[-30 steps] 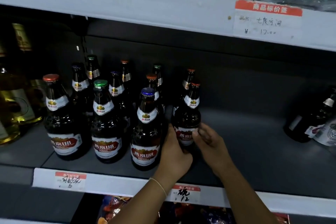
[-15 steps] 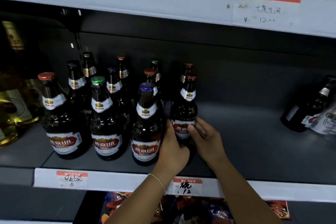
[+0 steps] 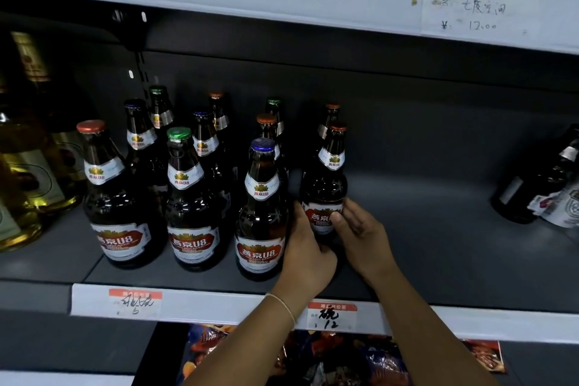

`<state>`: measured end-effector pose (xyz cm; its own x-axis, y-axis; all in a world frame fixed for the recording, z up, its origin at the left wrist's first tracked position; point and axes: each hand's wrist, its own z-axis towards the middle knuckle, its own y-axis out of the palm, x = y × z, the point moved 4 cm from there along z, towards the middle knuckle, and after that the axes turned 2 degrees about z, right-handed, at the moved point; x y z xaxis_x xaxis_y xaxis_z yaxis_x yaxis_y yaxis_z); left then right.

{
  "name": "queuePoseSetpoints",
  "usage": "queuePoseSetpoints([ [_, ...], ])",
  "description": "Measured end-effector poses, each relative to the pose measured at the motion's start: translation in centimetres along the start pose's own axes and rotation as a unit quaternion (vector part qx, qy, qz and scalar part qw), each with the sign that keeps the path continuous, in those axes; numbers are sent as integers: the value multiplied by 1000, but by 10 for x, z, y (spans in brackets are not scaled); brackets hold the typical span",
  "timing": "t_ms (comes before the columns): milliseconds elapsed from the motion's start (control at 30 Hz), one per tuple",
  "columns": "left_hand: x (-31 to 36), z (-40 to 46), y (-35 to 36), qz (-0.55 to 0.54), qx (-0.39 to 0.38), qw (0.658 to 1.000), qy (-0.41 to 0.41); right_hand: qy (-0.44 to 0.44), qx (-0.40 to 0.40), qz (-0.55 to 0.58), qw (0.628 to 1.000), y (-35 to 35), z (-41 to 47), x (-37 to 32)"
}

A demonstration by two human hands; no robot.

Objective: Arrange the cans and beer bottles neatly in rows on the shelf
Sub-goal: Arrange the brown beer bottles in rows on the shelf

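A brown beer bottle (image 3: 324,180) stands upright on a dark grey shelf (image 3: 423,229), its long axis vertical, its orange cap pointing straight up and its red and white label facing the camera. It stands at the right end of a group of matching bottles, just right of a blue-capped bottle (image 3: 261,210) and set a little further back than it. Both hands reach in from below the shelf edge and meet at the held bottle's lower body. The left hand (image 3: 308,255), with a thin bracelet at its wrist, curls around the bottle's left side and base, the back of the hand towards the camera. The right hand (image 3: 365,236) wraps the right side, its thumb pressed across the front label. Both forearms rise at a slant from the bottom of the view. Further left of the blue-capped bottle stand a green-capped bottle (image 3: 191,197) and a red-capped bottle (image 3: 116,194) in the front row, with more bottles lined up behind them. Well to the right of the held bottle, a dark bottle (image 3: 532,185) leans over at the shelf's far right. A handwritten price tag (image 3: 332,316) sits on the shelf edge directly below the hands.
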<state>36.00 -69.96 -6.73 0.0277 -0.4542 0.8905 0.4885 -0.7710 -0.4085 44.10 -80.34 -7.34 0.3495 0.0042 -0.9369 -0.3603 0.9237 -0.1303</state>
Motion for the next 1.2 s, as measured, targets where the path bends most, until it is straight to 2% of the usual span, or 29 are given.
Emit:
queuePoseSetpoints([
  [200, 3, -4, 0, 23, 7, 1000, -6, 7, -7, -8, 1000, 1, -1, -2],
  [333, 16, -25, -2, 28, -37, 999, -24, 30, 33, 7, 999, -10, -3, 2],
  [467, 40, -51, 1, -22, -95, 995, 26, 32, 104, 8, 994, -39, -10, -6],
  [567, 56, -50, 16, -65, -113, 989, 62, 17, 126, 28, 992, -66, -16, -26],
  [900, 157, 13, 128, -103, -112, 968, 199, 6, 239, 12, 971, -214, -25, -50],
  [1033, 194, 29, 183, -79, -147, 959, 228, -8, 264, -61, 963, -280, -14, -46],
  [1200, 214, 43, 244, -56, -172, 960, 216, 7, 268, -166, 949, -348, 18, -40],
])
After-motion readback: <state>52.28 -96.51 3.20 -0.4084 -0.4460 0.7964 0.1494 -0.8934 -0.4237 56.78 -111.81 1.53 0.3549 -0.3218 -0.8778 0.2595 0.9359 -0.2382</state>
